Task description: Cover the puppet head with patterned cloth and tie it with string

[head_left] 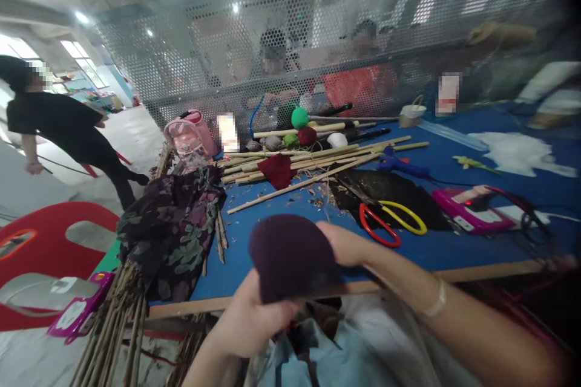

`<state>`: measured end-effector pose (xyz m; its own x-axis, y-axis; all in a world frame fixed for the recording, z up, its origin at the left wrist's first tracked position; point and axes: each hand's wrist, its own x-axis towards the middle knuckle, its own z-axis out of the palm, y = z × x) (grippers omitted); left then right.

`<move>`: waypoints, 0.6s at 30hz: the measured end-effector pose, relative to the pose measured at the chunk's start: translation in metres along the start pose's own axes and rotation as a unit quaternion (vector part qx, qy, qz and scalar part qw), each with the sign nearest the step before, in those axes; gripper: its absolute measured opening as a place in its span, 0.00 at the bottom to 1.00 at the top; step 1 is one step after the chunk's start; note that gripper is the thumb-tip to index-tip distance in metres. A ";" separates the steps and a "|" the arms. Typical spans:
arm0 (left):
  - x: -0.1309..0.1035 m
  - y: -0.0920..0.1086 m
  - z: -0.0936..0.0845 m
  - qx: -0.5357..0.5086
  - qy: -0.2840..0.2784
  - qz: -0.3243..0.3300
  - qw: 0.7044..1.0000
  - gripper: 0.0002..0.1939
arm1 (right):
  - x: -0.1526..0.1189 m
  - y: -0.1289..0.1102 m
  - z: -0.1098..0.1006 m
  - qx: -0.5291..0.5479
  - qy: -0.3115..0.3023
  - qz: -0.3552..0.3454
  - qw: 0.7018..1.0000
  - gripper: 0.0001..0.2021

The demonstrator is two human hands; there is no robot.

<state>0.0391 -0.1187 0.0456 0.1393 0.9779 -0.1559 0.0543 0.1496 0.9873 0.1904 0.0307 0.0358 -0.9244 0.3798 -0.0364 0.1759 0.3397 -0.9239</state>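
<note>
A dark purple rounded fabric piece [293,254] is held up between my two hands over the table's front edge. My left hand [254,317] grips its lower left side, with the thumb across the bottom. At its right edge, my right hand [340,244] holds on, its fingers partly hidden behind the piece. Scissors [380,225] with red and yellow handles lie to the right, on a black cloth [399,193]. A dark red cloth scrap [276,171] rests on pale sticks [313,162] behind the piece.
Patterned dark fabric [175,230] and bundled sticks [113,326] stand at the left edge. Coloured balls [299,118], a pink bag [190,139], a blue glue gun [402,164] and a magenta device [474,211] are on the blue table [436,254]. A person [59,121] stands left.
</note>
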 end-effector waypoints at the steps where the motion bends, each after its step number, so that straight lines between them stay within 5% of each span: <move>1: 0.000 0.001 0.007 0.021 -0.041 0.014 0.999 0.06 | 0.011 -0.006 -0.009 -0.048 -0.084 0.009 0.995 0.11; 4: 0.007 -0.008 0.030 0.044 -0.130 0.012 0.991 0.03 | 0.045 -0.042 -0.019 -0.177 -0.246 0.026 0.953 0.04; 6: 0.015 -0.018 0.035 0.038 -0.107 -0.030 0.993 0.03 | 0.058 -0.076 -0.011 -0.351 -0.281 0.001 0.893 0.04; 10: 0.024 -0.034 0.017 -0.003 0.037 -0.082 0.996 0.06 | 0.030 -0.129 0.019 -0.562 -0.123 -0.044 0.816 0.07; 14: 0.022 -0.037 -0.008 -0.073 0.115 -0.082 0.987 0.10 | -0.037 -0.124 0.037 -0.564 0.026 0.003 0.825 0.06; 18: 0.024 -0.037 -0.012 -0.095 0.148 -0.065 0.982 0.12 | -0.069 -0.099 0.055 -0.426 0.106 -0.063 0.896 0.14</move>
<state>0.0288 -0.0993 0.0062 -0.1521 0.9439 -0.2932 -0.1361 0.2739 0.9521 0.2183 -0.0764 0.1087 -0.8858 0.4163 0.2051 0.3526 0.8911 -0.2856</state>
